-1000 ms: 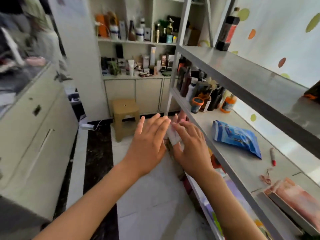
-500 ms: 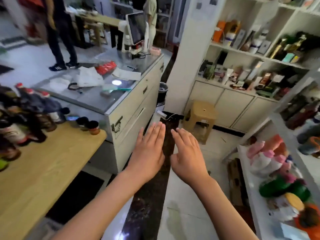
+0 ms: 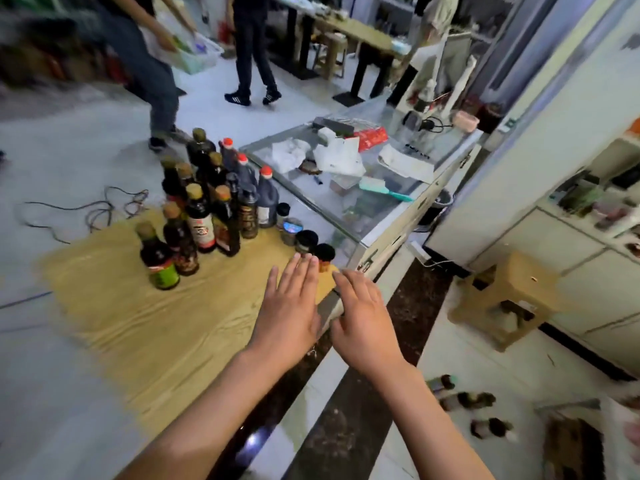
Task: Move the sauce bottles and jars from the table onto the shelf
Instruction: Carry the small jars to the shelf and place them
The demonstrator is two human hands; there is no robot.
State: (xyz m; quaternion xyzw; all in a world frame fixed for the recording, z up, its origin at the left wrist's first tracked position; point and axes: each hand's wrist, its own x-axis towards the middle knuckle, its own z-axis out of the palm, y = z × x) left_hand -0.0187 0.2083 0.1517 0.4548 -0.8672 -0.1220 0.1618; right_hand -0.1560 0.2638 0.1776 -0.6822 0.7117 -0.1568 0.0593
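Wood-grain table, glass-topped counter

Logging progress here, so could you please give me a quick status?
Left hand and right hand open, empty. Bottles and jars on table. Path clear.

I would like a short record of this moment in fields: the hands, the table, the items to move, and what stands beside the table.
left hand: open, flat, empty, over the wooden table
right hand: open, empty, at the table's corner
dark sauce bottles: upright cluster on the table's far side
black-lidded small jars: row along the table's edge, just past the fingertips
glass-topped counter: adjoins the table, cluttered with papers
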